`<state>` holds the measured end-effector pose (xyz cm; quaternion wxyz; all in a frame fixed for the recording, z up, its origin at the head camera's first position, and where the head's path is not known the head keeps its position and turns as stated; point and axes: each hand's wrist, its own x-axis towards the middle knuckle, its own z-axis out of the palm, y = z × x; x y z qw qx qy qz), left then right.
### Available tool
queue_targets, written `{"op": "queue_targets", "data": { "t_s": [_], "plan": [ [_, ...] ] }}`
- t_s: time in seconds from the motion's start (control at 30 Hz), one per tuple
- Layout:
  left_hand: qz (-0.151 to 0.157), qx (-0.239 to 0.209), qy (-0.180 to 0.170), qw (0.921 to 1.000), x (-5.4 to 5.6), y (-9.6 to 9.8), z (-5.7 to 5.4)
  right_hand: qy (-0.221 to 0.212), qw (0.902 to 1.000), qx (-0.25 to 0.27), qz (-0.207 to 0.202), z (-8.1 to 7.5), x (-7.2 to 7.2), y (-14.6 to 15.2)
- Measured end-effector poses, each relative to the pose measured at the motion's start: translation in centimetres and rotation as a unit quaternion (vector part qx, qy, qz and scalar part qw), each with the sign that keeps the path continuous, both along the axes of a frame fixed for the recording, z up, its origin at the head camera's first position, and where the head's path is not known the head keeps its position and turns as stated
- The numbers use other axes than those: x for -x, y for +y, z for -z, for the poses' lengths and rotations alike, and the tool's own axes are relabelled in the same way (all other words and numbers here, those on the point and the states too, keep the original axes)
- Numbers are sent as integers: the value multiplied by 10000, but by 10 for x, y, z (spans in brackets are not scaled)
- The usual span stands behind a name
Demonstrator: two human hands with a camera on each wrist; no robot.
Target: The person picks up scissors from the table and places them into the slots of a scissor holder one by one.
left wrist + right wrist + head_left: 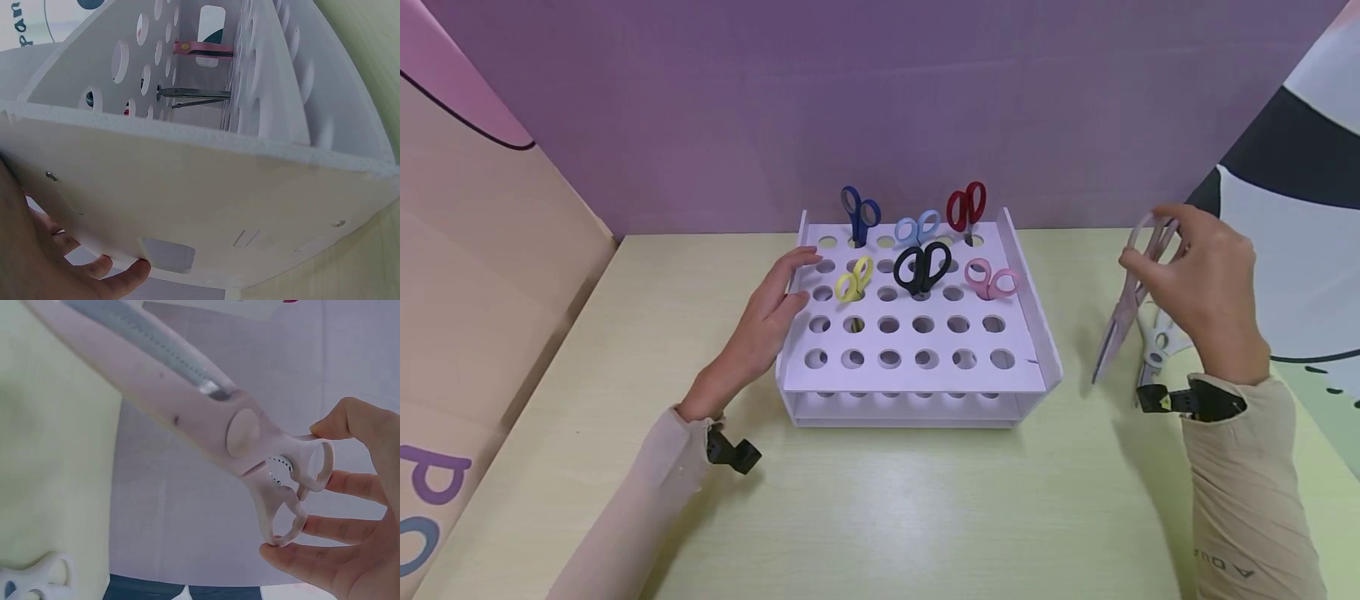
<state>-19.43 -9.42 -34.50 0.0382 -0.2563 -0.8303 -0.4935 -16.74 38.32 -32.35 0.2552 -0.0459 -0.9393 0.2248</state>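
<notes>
My right hand (1213,275) pinches a pair of pale pink kitchen scissors (1129,312) by the handle loops, blades pointing down. In the right wrist view, thumb and fingertips meet the scissors (244,434) at both loops. Below them, white scissors (1157,343) lie on the table. My left hand (765,317) rests against the left side of a white rack (906,379) with rows of round holes; in the left wrist view its fingers (128,278) touch the outer side panel. Upright in the rack stand scissors with dark blue (860,215), light blue (917,227), red (966,207), yellow (854,279), black (922,268) and pink (991,279) handles.
A pale wooden table (895,517) carries everything. Behind it rises a purple panel (880,108), with printed panels (1292,250) at right and a beige one (475,275) at left.
</notes>
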Motion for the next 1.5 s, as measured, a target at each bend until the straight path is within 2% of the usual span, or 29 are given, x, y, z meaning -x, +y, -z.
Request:
{"op": "queue_targets", "data": {
  "t_s": [0.2, 0.5, 0.83, 1.07, 1.3, 1.5],
  "plan": [
    [7, -33, -29, 10000, -1, 0, 0, 256, 9996, 45, -59, -9, -5, -9],
    [9, -8, -38, 10000, -1, 0, -1, 1126, 9931, 188, -279, -25, -17, -25],
    [-14, 38, 121, 9999, -1, 0, 0, 1745, 9835, 47, -474, -53, -36, -51],
    [28, -2, 88, 10000, -1, 0, -1, 2279, 9719, 151, -564, -62, -46, -60],
    [13, 21, 88, 10000, 0, 0, 0, 2606, 9645, 202, -376, -71, -58, -68],
    [0, 45, 153, 9999, 1, -1, 1, 3255, 9433, 542, -350, -78, -65, -80]
  ]
}}
